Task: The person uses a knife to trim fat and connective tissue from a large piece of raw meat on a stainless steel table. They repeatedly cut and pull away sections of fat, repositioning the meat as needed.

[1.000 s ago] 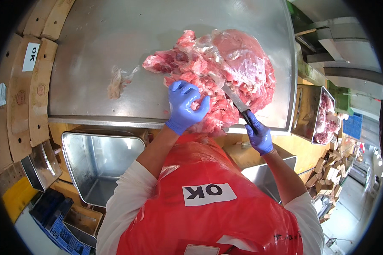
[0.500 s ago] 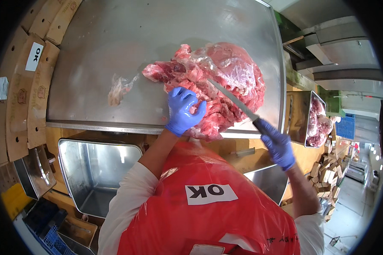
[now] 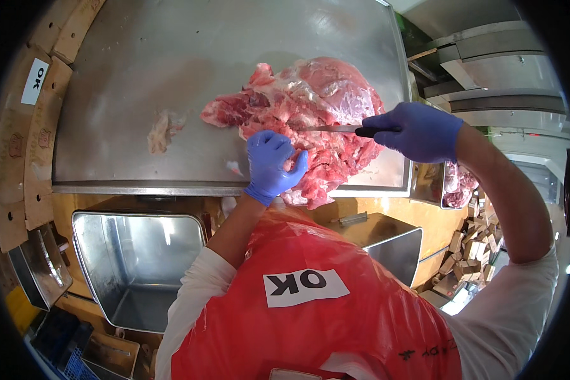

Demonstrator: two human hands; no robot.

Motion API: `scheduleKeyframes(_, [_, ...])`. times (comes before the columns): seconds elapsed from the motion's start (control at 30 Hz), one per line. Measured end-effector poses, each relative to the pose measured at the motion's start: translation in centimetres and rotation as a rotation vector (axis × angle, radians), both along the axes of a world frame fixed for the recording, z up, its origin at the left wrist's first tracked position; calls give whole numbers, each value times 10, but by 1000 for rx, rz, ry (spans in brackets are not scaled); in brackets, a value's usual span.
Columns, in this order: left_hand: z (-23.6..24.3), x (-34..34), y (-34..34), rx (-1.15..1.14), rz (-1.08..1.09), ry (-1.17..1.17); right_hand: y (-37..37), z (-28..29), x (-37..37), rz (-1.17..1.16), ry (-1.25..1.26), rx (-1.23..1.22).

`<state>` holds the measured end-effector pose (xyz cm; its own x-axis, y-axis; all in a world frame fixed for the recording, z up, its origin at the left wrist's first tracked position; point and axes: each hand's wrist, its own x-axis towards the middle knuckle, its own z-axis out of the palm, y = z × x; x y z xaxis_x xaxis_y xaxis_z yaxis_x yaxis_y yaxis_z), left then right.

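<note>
On the steel table (image 3: 139,82), toward its near right part, lies a large slab of raw meat (image 3: 316,107) — pink and red, streaked with white fat and a glossy membrane on its far side. Its near end hangs slightly past the table's front edge at about 6 o'clock from the slab's middle. The left hand (image 3: 271,163), in a blue glove, rests flat on the meat's near-left part, fingers together and curled down onto the flesh, pressing rather than closed around anything. The right hand (image 3: 418,132), also blue-gloved, sits at 3 o'clock of the slab with its fingers clamped around the dark handle of a knife (image 3: 339,129); the thin blade runs level toward 9 o'clock, lying across the meat just beyond the left fingertips. A small pale scrap (image 3: 163,130) lies alone on the table at 9 o'clock, well apart from the slab. Below the table's front edge, at 7 o'clock, stands a steel tub (image 3: 133,266). The person wears a red apron (image 3: 323,316) over white sleeves.
</note>
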<state>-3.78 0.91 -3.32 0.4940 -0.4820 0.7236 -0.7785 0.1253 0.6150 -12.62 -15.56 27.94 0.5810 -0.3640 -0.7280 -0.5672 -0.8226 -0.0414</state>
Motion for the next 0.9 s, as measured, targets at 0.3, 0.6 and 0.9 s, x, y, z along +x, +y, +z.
scheduleKeyframes(0.3, [6,2,2,24,-41,96,22,-56,-36,-15,-143,-185])
scheduleKeyframes(0.6, [-1,-13,-3,82,26,55,16,-173,-90,121,-579,-348])
scheduleKeyframes(0.9, [-15,3,-11,39,42,44,26,-224,-114,166,-775,-497])
